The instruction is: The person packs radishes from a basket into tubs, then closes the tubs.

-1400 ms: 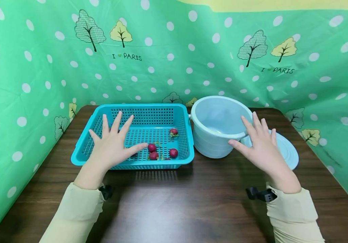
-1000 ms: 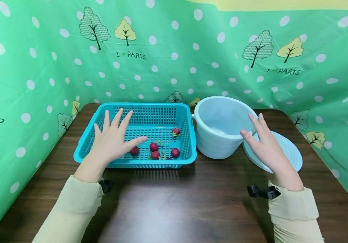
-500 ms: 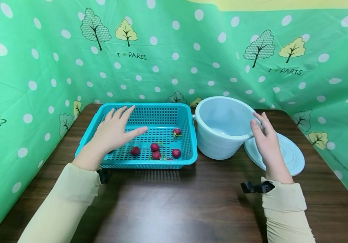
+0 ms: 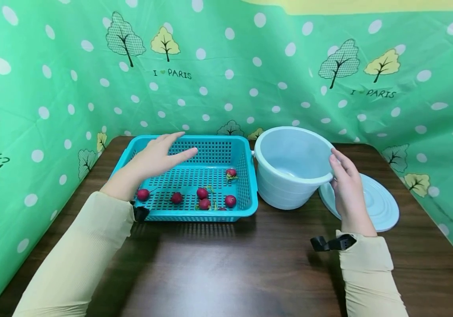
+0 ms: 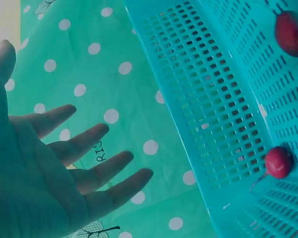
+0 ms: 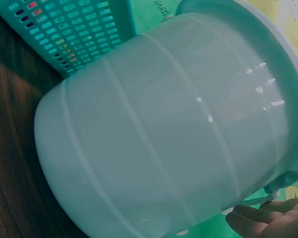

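My left hand [image 4: 153, 160] hovers above the left part of a turquoise perforated basket [image 4: 210, 213]; its fingers are spread and hold nothing. In the left wrist view the palm and separated fingers [image 5: 121, 188] show beside the basket wall. Several small red radishes lie in the basket, among them one radish [image 4: 143, 194] at the left and one radish [image 4: 230, 201] at the front right. My right hand [image 4: 348, 189] is at the right side of a pale blue bucket [image 4: 286, 189], thumb and fingertips by its rim. In the right wrist view, bent fingers lie close to the bucket's handle joint.
A round pale blue lid [image 4: 381, 204] lies on the dark wooden table [image 4: 210, 264], right of the bucket and partly behind my right hand. The basket and bucket stand side by side. A green dotted cloth [image 4: 226, 53] hangs behind and at the sides.
My left hand has tilted and shifted slightly up and right, uncovering radishes at the basket's left. My right hand has turned, its fingers drawn together, and stayed by the bucket's right rim.
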Tool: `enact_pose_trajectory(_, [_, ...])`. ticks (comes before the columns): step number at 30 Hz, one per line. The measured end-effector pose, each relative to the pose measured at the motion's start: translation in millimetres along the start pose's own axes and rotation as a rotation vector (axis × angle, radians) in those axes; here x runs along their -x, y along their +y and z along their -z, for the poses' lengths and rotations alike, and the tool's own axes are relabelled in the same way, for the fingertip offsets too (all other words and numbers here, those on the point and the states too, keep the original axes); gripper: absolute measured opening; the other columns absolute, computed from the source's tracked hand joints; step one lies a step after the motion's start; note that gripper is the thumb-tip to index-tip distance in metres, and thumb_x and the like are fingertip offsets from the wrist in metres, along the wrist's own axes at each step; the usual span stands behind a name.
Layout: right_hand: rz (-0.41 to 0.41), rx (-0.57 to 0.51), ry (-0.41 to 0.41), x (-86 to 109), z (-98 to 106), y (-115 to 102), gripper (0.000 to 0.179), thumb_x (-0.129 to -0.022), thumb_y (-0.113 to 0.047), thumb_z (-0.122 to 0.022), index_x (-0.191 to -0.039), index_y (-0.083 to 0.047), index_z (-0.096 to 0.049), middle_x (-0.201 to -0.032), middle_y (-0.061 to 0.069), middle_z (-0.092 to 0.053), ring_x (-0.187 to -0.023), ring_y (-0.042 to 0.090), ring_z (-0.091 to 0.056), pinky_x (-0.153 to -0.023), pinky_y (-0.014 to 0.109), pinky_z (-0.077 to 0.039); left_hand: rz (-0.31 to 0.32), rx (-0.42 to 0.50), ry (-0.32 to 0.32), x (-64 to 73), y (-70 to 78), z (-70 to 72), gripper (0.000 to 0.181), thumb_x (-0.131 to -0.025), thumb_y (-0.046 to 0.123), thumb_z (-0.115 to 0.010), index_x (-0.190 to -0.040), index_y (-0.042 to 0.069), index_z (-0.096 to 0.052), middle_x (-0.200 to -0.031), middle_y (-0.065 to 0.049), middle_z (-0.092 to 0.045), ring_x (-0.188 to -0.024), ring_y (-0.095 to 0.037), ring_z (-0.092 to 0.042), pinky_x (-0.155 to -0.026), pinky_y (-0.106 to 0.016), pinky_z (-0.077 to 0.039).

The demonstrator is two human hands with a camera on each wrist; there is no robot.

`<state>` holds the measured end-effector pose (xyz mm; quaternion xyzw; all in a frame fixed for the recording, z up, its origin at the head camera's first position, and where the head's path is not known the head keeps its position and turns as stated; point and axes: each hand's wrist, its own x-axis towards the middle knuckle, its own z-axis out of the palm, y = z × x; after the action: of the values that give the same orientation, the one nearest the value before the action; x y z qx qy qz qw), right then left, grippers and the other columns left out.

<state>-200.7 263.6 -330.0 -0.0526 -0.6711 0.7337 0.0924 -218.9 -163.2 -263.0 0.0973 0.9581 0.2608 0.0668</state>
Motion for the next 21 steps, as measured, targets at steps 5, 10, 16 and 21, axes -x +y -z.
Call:
enact_pose_trajectory(5, [0.013,0.019,0.006,-1.3,-2,5,0.065,-0.100,-0.038,-0.057,-0.156,-0.020,-0.029,-0.166,0.000,-0.016,-0.147,0.016,-0.026,-0.124,0.039,-0.016,-0.007,0.124,-0.104,-16.0,5.2,-2.9,0.086,-0.091,0.072,-0.046,-0.158,0.023,-0.023,-0.157,-0.011,-0.035,-0.145,-0.035,-0.033,-0.111,-0.061,-0.033])
enact_pose_trajectory(10, [0.014,0.053,0.005,-3.0,-2,8,0.066,-0.100,-0.035,-0.057,-0.157,-0.022,-0.027,-0.167,-0.003,-0.009,-0.148,0.016,-0.022,-0.124,0.047,-0.009,-0.001,0.211,-0.212,-32.7,13.7,-10.1,0.083,-0.090,0.073,-0.049,-0.155,0.025,-0.031,-0.152,-0.011,-0.042,-0.137,-0.032,-0.044,-0.109,-0.057,-0.038])
enact_pose_trajectory(16, [0.011,0.069,0.009,-3.2,-2,8,0.064,-0.100,-0.034,-0.056,-0.156,-0.024,-0.028,-0.167,-0.002,-0.009,-0.147,0.018,-0.022,-0.124,0.049,-0.013,-0.036,0.351,-0.267,-52.4,23.0,-20.0,0.069,-0.095,0.059,-0.055,-0.151,0.022,-0.038,-0.149,-0.010,-0.046,-0.124,-0.031,-0.054,-0.105,-0.053,-0.044])
enact_pose_trajectory(21, [0.007,0.081,0.013,-4.0,-2,8,0.062,-0.100,-0.035,-0.056,-0.156,-0.024,-0.030,-0.167,-0.002,-0.010,-0.146,0.020,-0.024,-0.123,0.050,-0.015,-0.040,0.442,-0.275,-62.8,26.1,-27.0,0.059,-0.096,0.052,-0.058,-0.146,0.023,-0.045,-0.141,-0.009,-0.053,-0.113,-0.028,-0.057,-0.102,-0.050,-0.047])
